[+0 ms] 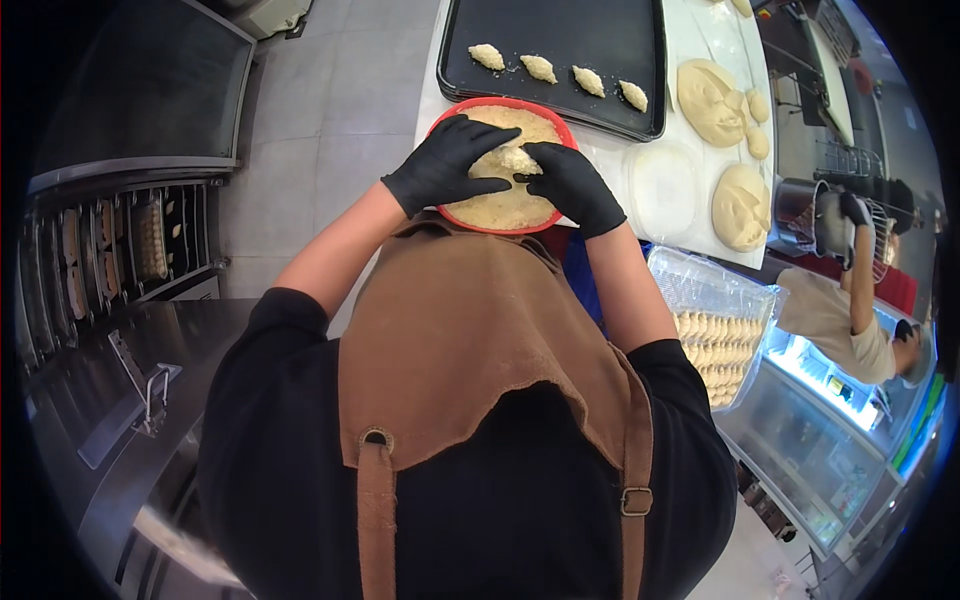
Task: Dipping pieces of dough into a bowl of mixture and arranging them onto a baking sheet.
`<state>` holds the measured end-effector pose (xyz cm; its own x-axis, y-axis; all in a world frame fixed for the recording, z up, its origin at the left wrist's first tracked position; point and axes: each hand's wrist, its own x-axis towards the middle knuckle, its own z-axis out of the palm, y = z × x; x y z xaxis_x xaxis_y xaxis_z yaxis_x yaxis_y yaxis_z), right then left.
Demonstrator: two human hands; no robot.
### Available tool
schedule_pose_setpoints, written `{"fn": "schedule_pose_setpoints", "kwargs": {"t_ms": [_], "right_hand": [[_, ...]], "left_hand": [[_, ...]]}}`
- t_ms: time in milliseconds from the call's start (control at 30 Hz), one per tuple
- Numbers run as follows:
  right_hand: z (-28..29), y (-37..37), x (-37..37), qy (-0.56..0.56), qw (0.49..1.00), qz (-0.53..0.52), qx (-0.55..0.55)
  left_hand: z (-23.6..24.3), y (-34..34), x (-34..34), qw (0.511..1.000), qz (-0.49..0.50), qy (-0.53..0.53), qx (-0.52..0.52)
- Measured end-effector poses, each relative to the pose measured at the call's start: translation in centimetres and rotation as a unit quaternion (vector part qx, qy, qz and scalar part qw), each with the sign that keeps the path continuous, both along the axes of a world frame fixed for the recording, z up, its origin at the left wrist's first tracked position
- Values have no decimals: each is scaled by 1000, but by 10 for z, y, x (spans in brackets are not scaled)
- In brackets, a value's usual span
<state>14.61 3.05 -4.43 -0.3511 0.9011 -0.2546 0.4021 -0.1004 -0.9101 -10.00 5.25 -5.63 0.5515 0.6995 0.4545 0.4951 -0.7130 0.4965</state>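
Observation:
A red bowl (pixel 566 132) of pale yellowish crumbs (pixel 500 210) sits at the table's near edge, against my brown apron. In its middle lies a whitish, crumb-coated dough piece (pixel 512 160). My left hand (pixel 445 165), in a black glove, arches over the left side of the bowl with its fingers and thumb apart. My right hand (pixel 572 187), gloved too, has its fingertips closed on the right end of the dough piece. Beyond the bowl, several crumb-coated, pointed dough pieces (pixel 538 69) lie in a row on a black baking tray (pixel 560 25).
Large dough lumps (pixel 715 100) and small dough balls (pixel 757 143) lie on the white table (pixel 690 55) at right, near a pale square container (pixel 664 190). A plastic-covered tray (pixel 715 290) of shaped pieces is lower right. Another person (pixel 840 310) works beside a metal mixing bowl (pixel 830 222).

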Motion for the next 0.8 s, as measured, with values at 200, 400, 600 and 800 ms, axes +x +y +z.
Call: {"fn": "schedule_pose_setpoints", "kwargs": {"t_ms": [200,400,600,800], "right_hand": [[16,-14,-25,27,979,-178,-93],[17,-38,-44,-203,912,-27,356],[0,-47,-39,-241,887,-66,388],[-23,-25,-15,-142,948,-147,246]], "left_hand": [[7,4,-8,985,-55,34,-163],[10,-3,-9,970,-6,17,-243],[-3,-7,-12,963,2,-55,-262],[1,-8,-10,959,10,-85,-269]]}}
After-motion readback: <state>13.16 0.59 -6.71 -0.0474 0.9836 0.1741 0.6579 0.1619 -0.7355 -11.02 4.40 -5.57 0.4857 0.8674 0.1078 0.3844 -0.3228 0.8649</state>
